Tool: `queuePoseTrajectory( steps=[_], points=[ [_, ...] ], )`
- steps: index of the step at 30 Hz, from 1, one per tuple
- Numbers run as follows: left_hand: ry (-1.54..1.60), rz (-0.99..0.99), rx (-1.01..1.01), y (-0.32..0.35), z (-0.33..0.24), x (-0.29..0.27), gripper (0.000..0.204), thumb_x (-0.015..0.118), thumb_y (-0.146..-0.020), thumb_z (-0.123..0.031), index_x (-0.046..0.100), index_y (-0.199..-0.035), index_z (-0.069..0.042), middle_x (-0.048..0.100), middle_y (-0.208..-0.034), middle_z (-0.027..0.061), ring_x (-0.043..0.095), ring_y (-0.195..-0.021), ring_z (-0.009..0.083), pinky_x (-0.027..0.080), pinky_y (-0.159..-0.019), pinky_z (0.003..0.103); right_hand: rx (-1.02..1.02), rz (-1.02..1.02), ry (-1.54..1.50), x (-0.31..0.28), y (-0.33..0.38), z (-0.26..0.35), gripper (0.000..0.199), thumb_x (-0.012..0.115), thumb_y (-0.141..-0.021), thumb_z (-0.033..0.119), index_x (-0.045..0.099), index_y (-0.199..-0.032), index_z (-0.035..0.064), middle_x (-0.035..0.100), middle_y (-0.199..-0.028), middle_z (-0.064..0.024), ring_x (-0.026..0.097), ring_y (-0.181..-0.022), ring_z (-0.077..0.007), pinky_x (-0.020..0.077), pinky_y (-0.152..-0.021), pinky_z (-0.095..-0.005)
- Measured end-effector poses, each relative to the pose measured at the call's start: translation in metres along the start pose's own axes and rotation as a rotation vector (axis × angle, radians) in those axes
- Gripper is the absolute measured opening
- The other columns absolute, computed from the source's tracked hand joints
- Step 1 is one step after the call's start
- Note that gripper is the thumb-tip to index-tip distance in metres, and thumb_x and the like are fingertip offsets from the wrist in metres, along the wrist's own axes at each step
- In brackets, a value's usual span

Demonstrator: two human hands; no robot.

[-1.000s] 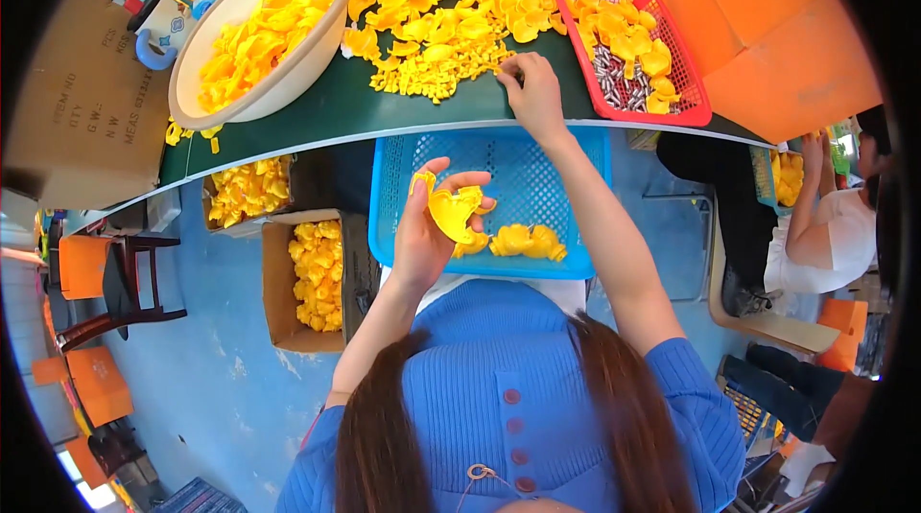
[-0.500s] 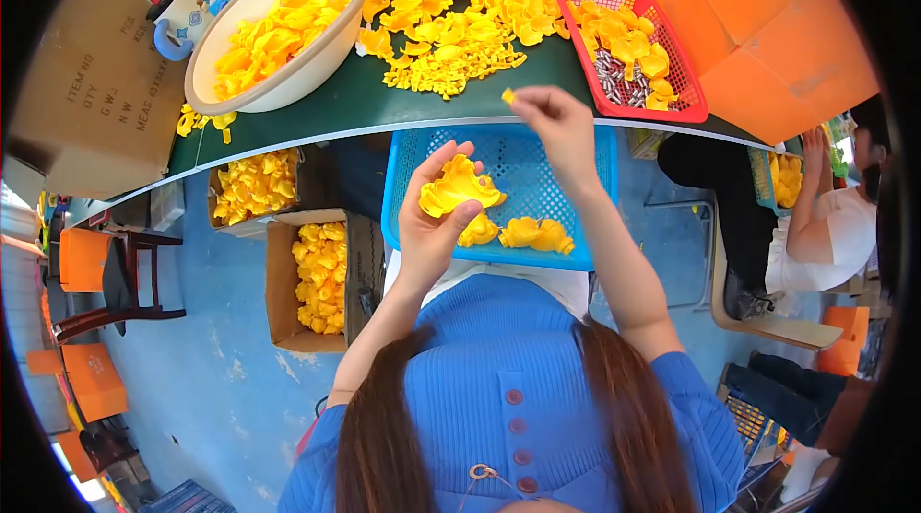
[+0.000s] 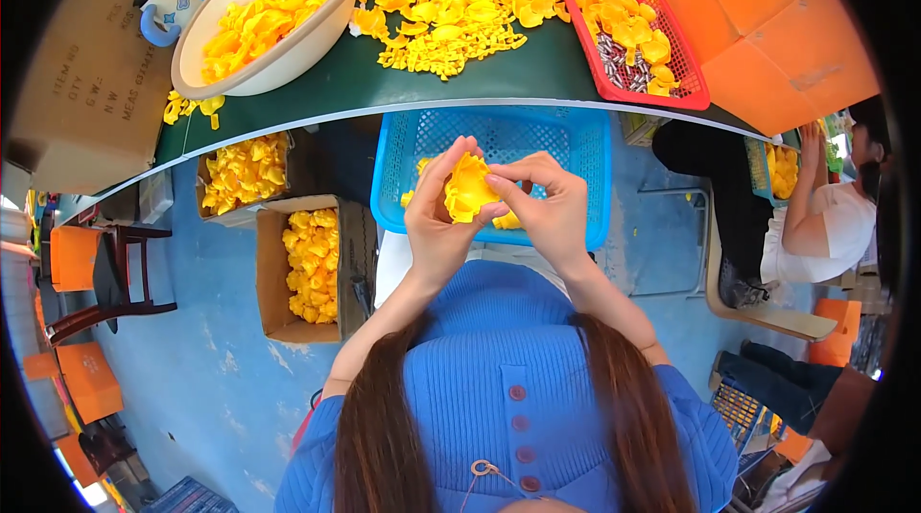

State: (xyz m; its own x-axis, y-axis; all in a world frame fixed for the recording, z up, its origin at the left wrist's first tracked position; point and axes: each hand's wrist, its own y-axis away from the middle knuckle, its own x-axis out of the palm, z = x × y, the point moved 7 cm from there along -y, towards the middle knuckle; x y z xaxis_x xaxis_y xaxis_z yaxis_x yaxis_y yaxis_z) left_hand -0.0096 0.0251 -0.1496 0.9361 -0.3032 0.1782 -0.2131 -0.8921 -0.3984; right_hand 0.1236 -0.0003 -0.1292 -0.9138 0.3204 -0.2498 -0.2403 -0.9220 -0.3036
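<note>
In front of my body, my left hand (image 3: 438, 228) is wrapped round a curved yellow plastic shell (image 3: 469, 189) with a wavy edge. The fingers of my right hand (image 3: 552, 203) are pinched against the shell's right edge. A small yellow plastic piece was in that pinch half a second ago; the fingertips now hide it. Below both hands is a blue mesh basket (image 3: 597, 153), with a few yellow parts partly showing behind my hands.
On the green table (image 3: 336, 81) lie heaped yellow shells (image 3: 499, 0) and small yellow pieces (image 3: 446, 53). A pale basin (image 3: 312, 43) stands left; a red basket (image 3: 687, 58) with yellow and silvery parts right. Cartons (image 3: 278, 312) of yellow parts stand below. Another person (image 3: 815, 216) sits at right.
My right hand has come down from near the table edge to the shell in my left hand. The shell has turned more upright, and the view has shifted slightly.
</note>
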Motion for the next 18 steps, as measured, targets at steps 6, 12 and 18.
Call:
queuePoseTrajectory(
  steps=[6,12,18],
  points=[
    [0.133,-0.023,-0.115,0.004,0.005,0.001,0.068,0.072,-0.073,-0.001,0.039,-0.132,-0.001,0.046,-0.127,0.0115,0.051,-0.114,0.0225,0.044,-0.094,0.032,-0.260,0.062,0.082,0.002,0.007,0.013,0.022,0.061,-0.071,-0.005,0.066,-0.092,0.0003,0.065,-0.094,-0.0123,0.060,-0.085,-0.0225,0.0467,-0.074,-0.0300],
    [0.181,-0.073,-0.101,0.006,0.009,0.001,0.066,0.070,-0.074,0.002,0.039,-0.132,0.000,0.046,-0.128,0.0116,0.051,-0.114,0.0225,0.044,-0.094,0.032,-0.259,0.042,0.058,0.011,0.018,0.011,0.026,0.055,-0.071,-0.007,0.063,-0.096,-0.0019,0.063,-0.101,-0.0144,0.059,-0.089,-0.0245,0.0472,-0.076,-0.0321],
    [0.507,-0.133,-0.333,0.001,0.033,0.007,0.054,0.063,-0.081,-0.001,0.040,-0.130,0.001,0.048,-0.127,0.0127,0.053,-0.111,0.0241,0.045,-0.092,0.034,-0.238,0.283,0.036,-0.020,-0.027,-0.010,0.025,0.055,-0.078,-0.002,0.066,-0.099,0.0041,0.065,-0.098,-0.0109,0.061,-0.090,-0.0195,0.0478,-0.077,-0.0286]
  ],
)
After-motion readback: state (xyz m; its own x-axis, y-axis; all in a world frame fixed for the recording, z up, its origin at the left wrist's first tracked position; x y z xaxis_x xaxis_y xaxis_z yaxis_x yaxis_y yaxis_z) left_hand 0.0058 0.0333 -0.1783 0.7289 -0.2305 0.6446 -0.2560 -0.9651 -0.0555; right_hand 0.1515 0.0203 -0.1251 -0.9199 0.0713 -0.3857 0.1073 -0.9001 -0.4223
